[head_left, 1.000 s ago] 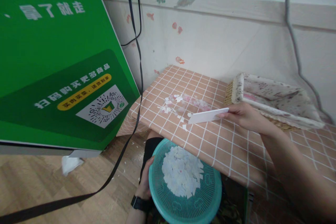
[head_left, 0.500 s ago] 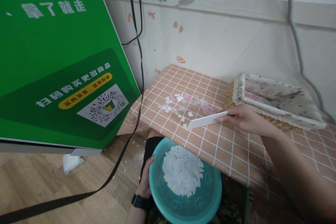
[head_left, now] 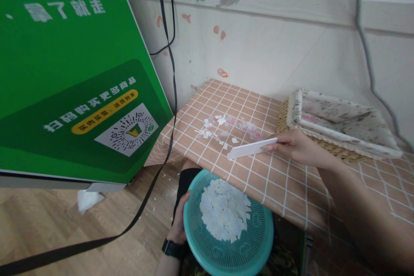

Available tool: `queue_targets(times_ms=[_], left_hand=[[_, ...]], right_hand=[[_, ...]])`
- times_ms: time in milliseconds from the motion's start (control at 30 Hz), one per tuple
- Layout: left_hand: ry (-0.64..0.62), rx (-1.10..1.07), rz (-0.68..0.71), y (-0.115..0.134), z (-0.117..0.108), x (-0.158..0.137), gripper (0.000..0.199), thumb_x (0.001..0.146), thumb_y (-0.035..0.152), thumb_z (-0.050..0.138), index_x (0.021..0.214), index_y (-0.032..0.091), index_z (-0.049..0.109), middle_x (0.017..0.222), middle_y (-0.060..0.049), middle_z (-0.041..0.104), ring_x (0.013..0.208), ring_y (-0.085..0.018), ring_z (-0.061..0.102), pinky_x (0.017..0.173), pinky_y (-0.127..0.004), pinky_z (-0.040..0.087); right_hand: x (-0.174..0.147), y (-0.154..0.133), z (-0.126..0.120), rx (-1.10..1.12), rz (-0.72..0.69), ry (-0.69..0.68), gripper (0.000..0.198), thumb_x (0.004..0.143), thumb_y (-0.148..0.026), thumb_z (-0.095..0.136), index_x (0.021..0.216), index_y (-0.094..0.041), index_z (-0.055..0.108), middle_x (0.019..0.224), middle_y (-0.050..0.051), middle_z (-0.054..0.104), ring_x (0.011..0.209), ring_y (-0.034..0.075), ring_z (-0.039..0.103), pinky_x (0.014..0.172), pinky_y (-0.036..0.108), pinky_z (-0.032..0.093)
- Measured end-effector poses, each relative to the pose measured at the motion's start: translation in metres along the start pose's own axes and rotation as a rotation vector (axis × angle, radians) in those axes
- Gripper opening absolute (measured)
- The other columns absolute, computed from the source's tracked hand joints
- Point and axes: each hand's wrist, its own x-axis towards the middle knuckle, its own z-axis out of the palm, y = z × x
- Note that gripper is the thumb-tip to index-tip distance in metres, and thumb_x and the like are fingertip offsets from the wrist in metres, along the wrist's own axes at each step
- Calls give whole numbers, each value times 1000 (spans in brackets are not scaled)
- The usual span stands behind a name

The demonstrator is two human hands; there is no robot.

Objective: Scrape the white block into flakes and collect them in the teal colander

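In my right hand (head_left: 291, 145) I pinch one end of a flat white strip (head_left: 250, 148), its far end low over the checked tablecloth. Just beyond that end lie loose white paper scraps (head_left: 207, 133), with pale pink scraps or stains (head_left: 250, 128) behind them. My left hand (head_left: 180, 220) grips the left rim of a turquoise plastic basket (head_left: 229, 263), tucked below the table's front edge. Inside the basket is a heap of white paper pieces (head_left: 224, 211). The fingers of the left hand are partly hidden by the rim.
A wicker basket with a cloth lining (head_left: 349, 123) stands at the right on the table (head_left: 291, 181). A large green sign board (head_left: 80, 51) leans at the left. A black strap (head_left: 155, 179) hangs down past the table corner. White litter (head_left: 89, 200) lies on the wooden floor.
My right hand has shifted slightly left with the white strip, whose tip now covers a paper scrap near the edge. The left hand and turquoise basket have stayed put.
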Motion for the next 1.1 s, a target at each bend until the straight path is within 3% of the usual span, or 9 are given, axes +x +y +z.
queue_targets(times_ms=[100, 267, 467, 667, 800, 967, 1100], left_hand=[[7, -13, 42, -3, -7, 5, 16, 74, 28, 64, 80, 13, 70, 73, -5, 73, 68, -20, 66, 74, -32, 48], [-5, -12, 59, -6, -16, 11, 18, 76, 29, 63, 83, 13, 70, 72, -4, 73, 65, -19, 66, 74, -32, 49], [-5, -6, 5, -5, -13, 9, 21, 77, 32, 63, 79, 13, 69, 70, -4, 72, 65, -19, 66, 73, -31, 48], [-17, -8, 46, -4, -9, 5, 17, 77, 28, 63, 80, 13, 70, 71, -3, 73, 64, -17, 66, 74, -30, 48], [-13, -4, 48, -5, -9, 5, 18, 76, 30, 64, 79, 12, 70, 71, -3, 73, 67, -19, 66, 74, -31, 49], [-17, -2, 57, -6, -9, 6, 19, 76, 30, 63, 79, 12, 69, 70, -5, 72, 69, -20, 66, 76, -32, 48], [1, -6, 23, -3, -2, 1, 19, 73, 30, 64, 79, 12, 69, 70, -6, 72, 76, -24, 66, 78, -35, 48]], right_hand=[[-3, 4, -4, -22, 17, 0, 30, 83, -44, 54, 88, -20, 71, 67, -1, 65, 59, 12, 56, 51, 21, 40], [-6, 9, -8, -19, 34, 22, 27, 82, -40, 56, 89, -19, 71, 67, 0, 66, 60, 12, 57, 52, 22, 42], [-4, 5, -6, -37, 41, 62, 27, 82, -40, 57, 89, -19, 72, 64, -1, 64, 57, 11, 55, 50, 21, 40], [1, -1, 2, -35, 35, 80, 28, 83, -41, 55, 88, -19, 71, 65, -1, 64, 57, 12, 54, 50, 22, 40], [0, -1, 1, -23, 27, 103, 30, 83, -42, 53, 93, -20, 71, 70, 0, 66, 59, 13, 55, 50, 22, 41], [-6, 3, -8, -60, 41, 95, 30, 82, -42, 55, 85, -16, 71, 62, 0, 62, 54, 12, 52, 48, 23, 39], [-1, -2, 2, -61, 27, 77, 30, 83, -43, 53, 86, -19, 71, 60, -2, 59, 53, 10, 49, 47, 21, 36]])
